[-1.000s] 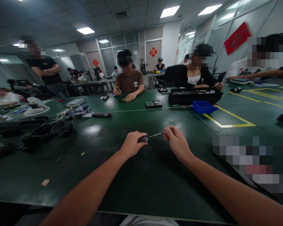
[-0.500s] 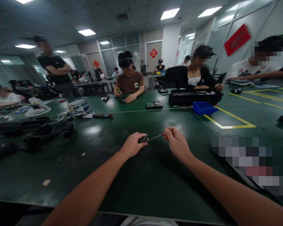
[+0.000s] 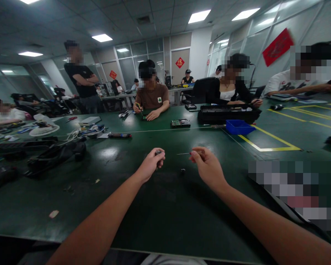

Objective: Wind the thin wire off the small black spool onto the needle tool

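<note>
One green worktable (image 3: pixel 168 221), with a long black tray (image 3: pixel 227 115), pale pieces inside, and a blue bin (image 3: pixel 238 127) before it, contents unclear. Gripped in the left hand (image 3: pixel 152 161), a dark round-ended part (image 3: pixel 158 152); pinched by the right hand (image 3: pixel 206 162), a thin-shafted screwdriver (image 3: pixel 183 154), long axis pointing leftward to the left fingers, not touching. On the worktable between both hands, slightly nearer to the right one, a small dark piece (image 3: pixel 183 171).
</note>
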The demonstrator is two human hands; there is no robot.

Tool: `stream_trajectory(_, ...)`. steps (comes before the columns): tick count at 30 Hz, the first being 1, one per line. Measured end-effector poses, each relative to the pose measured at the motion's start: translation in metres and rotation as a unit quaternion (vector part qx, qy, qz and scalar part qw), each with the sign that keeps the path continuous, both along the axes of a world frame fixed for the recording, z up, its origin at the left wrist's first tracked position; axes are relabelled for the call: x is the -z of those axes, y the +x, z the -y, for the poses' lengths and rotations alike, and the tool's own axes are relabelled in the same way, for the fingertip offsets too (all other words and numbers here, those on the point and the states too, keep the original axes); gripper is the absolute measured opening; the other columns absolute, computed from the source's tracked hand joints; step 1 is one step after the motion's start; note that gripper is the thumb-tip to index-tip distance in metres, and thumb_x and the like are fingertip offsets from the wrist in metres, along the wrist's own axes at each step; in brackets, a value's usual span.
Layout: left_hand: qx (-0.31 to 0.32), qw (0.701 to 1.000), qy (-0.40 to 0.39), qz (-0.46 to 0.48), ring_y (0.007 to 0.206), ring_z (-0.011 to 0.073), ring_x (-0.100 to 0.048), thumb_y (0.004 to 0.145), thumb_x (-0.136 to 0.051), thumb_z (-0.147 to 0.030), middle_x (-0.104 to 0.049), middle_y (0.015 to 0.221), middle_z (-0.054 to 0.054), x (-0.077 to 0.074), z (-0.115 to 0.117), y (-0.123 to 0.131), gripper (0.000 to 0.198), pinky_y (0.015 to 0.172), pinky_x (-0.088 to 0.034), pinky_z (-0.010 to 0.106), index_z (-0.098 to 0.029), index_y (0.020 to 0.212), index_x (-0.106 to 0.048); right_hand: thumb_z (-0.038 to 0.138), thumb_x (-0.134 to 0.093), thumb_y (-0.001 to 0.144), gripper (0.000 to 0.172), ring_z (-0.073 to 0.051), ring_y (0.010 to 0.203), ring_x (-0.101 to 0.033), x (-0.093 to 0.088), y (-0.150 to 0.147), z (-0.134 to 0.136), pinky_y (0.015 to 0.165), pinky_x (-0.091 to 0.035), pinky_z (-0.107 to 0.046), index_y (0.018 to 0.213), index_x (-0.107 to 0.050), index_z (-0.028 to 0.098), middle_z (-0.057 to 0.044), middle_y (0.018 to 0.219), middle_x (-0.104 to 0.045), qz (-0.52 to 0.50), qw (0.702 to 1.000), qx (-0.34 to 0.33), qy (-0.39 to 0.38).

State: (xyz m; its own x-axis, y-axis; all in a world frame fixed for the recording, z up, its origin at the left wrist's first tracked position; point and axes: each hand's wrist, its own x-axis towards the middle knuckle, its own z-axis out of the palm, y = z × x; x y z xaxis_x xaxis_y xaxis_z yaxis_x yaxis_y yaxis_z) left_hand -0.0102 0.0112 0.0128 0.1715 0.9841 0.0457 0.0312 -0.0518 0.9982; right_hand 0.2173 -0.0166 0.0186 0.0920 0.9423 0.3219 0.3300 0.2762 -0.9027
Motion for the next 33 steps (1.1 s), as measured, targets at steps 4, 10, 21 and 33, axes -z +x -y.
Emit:
stream_trajectory(4, 0.031, 0.994, 0.022, -0.098, 0.059, 0.0121, -0.052, 0.084, -0.064, -0.043, -0.055, 0.071, -0.001, -0.008, 0.01, 0.006, 0.028, 0.054, -0.039, 0.024, -0.018, 0.095, -0.058, 0.042, -0.05, 0.094, 0.032, -0.023, 0.082, -0.068, 0.003, 0.002, -0.003, 0.075, -0.051, -0.039, 0.116, -0.059, 0.021, -0.005, 0.085, -0.07, -0.004, 1.0, 0.008, 0.014)
stream_trajectory(10, 0.099, 0.908, 0.193, -0.359, 0.087, 0.0204, -0.063, 0.086, -0.056, -0.024, -0.069, 0.096, 0.006, -0.019, 0.014, 0.035, 0.019, 0.079, -0.048, 0.033, -0.022, 0.098, -0.071, 0.038, -0.062, 0.084, 0.032, -0.021, 0.071, -0.063, -0.004, 0.005, -0.003, 0.068, -0.05, -0.037, 0.11, -0.06, 0.02, -0.004, 0.081, -0.066, 0.039, 0.997, 0.053, 0.051)
stream_trajectory(21, 0.149, 0.758, 0.261, -0.579, 0.091, 0.0291, -0.067, 0.09, -0.055, -0.044, -0.071, 0.101, 0.013, 0.003, -0.033, 0.103, 0.033, 0.075, -0.051, 0.037, -0.021, 0.109, -0.07, 0.034, -0.063, 0.082, 0.029, -0.021, 0.073, -0.063, -0.008, 0.006, -0.001, 0.071, -0.051, -0.038, 0.106, -0.059, 0.02, -0.003, 0.081, -0.064, -0.001, 0.997, 0.046, 0.059)
stream_trajectory(33, 0.035, 0.981, 0.038, -0.188, 0.056, 0.011, -0.052, 0.084, -0.063, -0.039, -0.067, 0.085, 0.007, -0.011, -0.052, 0.002, 0.031, 0.051, -0.038, 0.023, -0.015, 0.103, -0.072, 0.038, -0.06, 0.086, 0.03, -0.023, 0.078, -0.063, -0.011, 0.006, 0.003, 0.072, -0.051, -0.04, 0.11, -0.059, 0.021, -0.005, 0.086, -0.065, 0.039, 0.997, 0.044, 0.046)
